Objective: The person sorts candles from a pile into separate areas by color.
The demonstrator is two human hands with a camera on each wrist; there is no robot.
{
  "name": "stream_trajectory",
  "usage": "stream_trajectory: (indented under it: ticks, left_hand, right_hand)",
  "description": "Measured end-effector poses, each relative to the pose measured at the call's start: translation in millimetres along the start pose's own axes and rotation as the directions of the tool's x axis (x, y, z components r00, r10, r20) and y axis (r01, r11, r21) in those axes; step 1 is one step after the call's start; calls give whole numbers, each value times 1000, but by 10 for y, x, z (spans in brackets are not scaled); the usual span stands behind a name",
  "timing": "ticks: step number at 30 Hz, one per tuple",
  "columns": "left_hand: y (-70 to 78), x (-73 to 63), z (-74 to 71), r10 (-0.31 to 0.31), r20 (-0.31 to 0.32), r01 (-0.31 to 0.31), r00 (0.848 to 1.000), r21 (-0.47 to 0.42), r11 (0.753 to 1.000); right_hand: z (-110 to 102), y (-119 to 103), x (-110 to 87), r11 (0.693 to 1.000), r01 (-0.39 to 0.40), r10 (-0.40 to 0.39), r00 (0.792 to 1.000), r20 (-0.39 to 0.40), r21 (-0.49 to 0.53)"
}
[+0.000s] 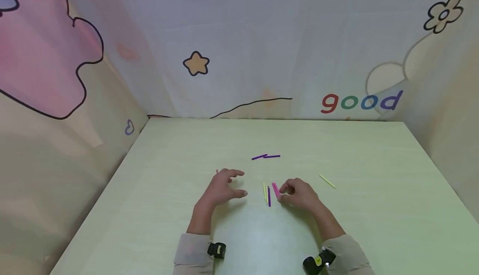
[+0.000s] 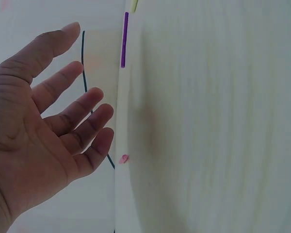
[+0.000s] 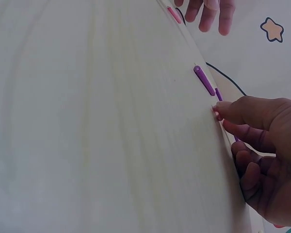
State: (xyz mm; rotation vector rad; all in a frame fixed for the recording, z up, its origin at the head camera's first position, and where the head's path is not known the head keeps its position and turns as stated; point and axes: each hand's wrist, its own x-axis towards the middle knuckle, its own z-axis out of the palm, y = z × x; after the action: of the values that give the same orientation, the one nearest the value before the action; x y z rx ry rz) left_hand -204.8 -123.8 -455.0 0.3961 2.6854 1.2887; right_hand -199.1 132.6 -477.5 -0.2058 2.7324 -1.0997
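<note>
Two pink sticks (image 1: 276, 190) lie side by side near the middle of the table. At their right side is my right hand (image 1: 300, 195), whose thumb and index finger pinch the near part of the pink sticks (image 3: 217, 113). Just left of them lie yellow sticks (image 1: 265, 192) and a purple stick (image 1: 269, 196), close together and roughly parallel. My left hand (image 1: 224, 187) hovers farther left, fingers spread and palm empty. Another pink stick (image 2: 124, 158) shows near that hand; in the head view the hand mostly hides it.
Farther back on the table (image 1: 187, 142) lie two purple sticks (image 1: 266, 156), end to end and slightly overlapping. A single yellow stick (image 1: 327, 181) lies off to the right. A printed cloth (image 1: 239, 59) stands along the table's back edge and sides.
</note>
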Motion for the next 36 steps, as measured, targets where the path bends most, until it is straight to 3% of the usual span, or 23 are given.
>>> stream_trajectory:
  ticks: [13,28,36]
  left_hand:
    - [90,67,164,11,102,-12,995,10,1000]
    - [127,193,305,5,135,-14,991,72,997]
    - [176,268,357,32,167,-50,985,106,993]
  right_hand:
    - [16,-11,13,1000,-3,2,1000,9,1]
    - [14,7,12,1000,1,-1,1000,2,6]
    - [9,35,20,1000,13,-13,1000,2,6]
